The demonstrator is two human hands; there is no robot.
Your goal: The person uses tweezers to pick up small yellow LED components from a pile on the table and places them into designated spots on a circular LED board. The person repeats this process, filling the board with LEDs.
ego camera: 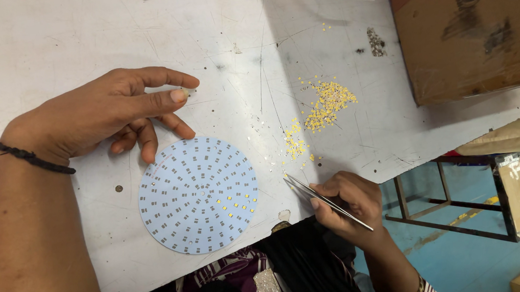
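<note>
The left hand (101,113) lies on the table (41,45) at the far left edge of the round board (198,194). Its fingers are loosely curled and grip nothing; two fingertips rest on or right at the board's far rim, thumb and forefinger stretched out above the bare table.

The board is a pale blue disc lying flat, near the table's near edge, covered in rings of small grey pads. A short run of yellow chips (234,205) already sits on pads in its near right part; the other pads look bare.

Right of the board and further away, loose yellow chips lie scattered in a pile (327,101), with a thinner trail (294,143) running toward the near side.

The right hand (349,203) is closed around thin metal tweezers (325,200), held like a pen just off the table's near edge, tips pointing left toward the board. I cannot tell whether the tips carry a chip.

To place chips well, it seems best to keep the left fingertips pressing the rim so the disc cannot turn, pick one chip at a time by its sides, set it square on its pad, and fill pads in order along a ring.

A cardboard box (462,34) stands at the far right.
</note>
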